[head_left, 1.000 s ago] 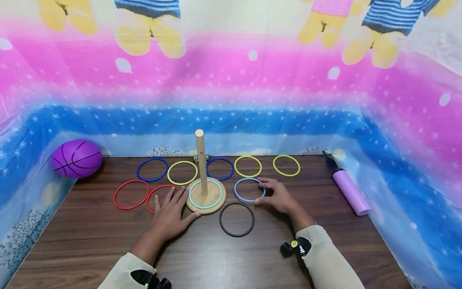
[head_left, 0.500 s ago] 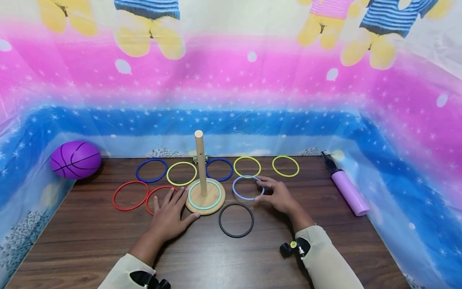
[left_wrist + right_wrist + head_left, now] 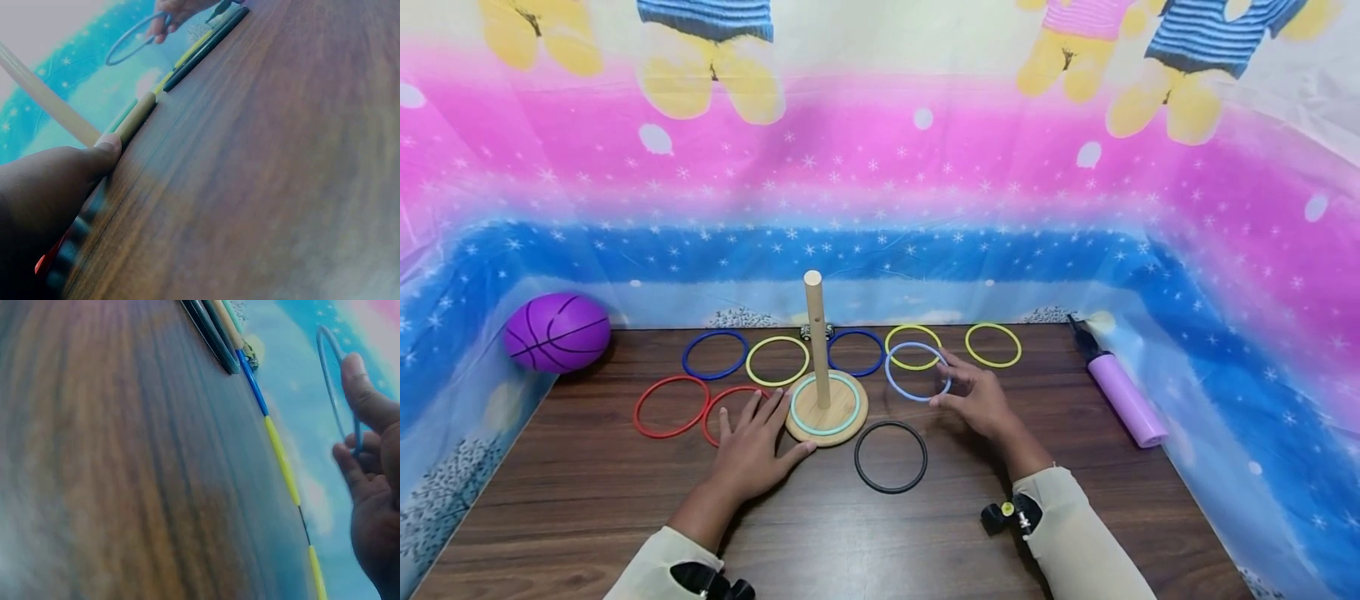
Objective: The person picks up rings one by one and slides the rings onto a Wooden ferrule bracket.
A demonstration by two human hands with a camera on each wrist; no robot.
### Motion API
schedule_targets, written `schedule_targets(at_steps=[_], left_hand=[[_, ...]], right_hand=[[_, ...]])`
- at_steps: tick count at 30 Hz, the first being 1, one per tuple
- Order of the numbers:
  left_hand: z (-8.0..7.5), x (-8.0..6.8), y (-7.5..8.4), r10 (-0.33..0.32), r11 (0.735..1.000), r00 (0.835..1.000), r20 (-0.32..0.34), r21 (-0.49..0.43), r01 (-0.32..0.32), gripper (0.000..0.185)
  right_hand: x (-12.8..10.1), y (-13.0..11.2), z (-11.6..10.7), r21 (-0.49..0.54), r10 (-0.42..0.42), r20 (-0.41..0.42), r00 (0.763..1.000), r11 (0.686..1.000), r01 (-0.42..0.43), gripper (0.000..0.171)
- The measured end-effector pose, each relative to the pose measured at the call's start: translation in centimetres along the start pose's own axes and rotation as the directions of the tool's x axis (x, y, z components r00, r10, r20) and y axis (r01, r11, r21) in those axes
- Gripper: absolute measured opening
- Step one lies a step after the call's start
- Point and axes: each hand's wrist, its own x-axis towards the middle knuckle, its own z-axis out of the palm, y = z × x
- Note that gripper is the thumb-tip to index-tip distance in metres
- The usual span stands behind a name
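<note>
My right hand (image 3: 981, 400) pinches the right side of a light blue ring (image 3: 904, 396), thumb on one side and fingers on the other. In the right wrist view that ring (image 3: 326, 370) is tilted up, above the table surface. The wooden stand's round base (image 3: 863, 410) bears an upright peg (image 3: 817, 354), with a teal ring (image 3: 825, 433) lying round the peg's foot. Against the base's left edge rests my left hand (image 3: 751, 458), fingers straight and spread; its thumb (image 3: 110, 144) touches the front edge. The left hand partly hides a red ring (image 3: 705, 417).
A black ring (image 3: 891, 491) lies in front of the stand. Several blue and yellow rings, such as a yellow ring (image 3: 967, 343), line the back, with another red ring (image 3: 636, 410) at left. A purple ball (image 3: 557, 333) and a pink hand pump (image 3: 1127, 400) flank them.
The light blue ring has risen off the table and tilted up in my right hand, now overlapping a yellow ring behind it. My left hand has stayed at the base.
</note>
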Motion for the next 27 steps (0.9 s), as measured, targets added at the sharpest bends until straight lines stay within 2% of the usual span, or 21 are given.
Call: schedule_targets(at_steps=[4,9,14,19,27], left_hand=[[-0.1,0.0,0.0,-0.001,1.000,1.000,0.005,-0.003,0.001,0.098],[0.0,0.1,-0.1,-0.004,1.000,1.000,0.018,-0.003,0.004,0.099],[0.0,0.1,-0.1,-0.005,1.000,1.000,0.016,-0.005,0.005,0.099],[-0.2,0.0,0.0,-0.002,1.000,1.000,0.009,-0.004,0.002,0.098],[-0.3,0.0,0.0,0.000,1.000,1.000,0.007,0.001,0.000,0.097]], right_hand=[[0.0,-0.5,-0.1,0.004,-0.035,-0.056,0.998,0.999,0.035,0.066],[0.1,-1.2,0.0,0.002,-0.031,-0.061,0.998,1.000,0.032,0.066],[0.9,-2.2,0.2,-0.001,-0.045,-0.092,0.995,0.999,0.045,0.068],[1.9,-3.6,0.4,-0.015,-0.097,-0.134,0.986,0.995,0.096,0.068],[3.1,-6.0,1.0,0.049,-0.086,-0.236,0.968,0.994,0.100,0.068]])
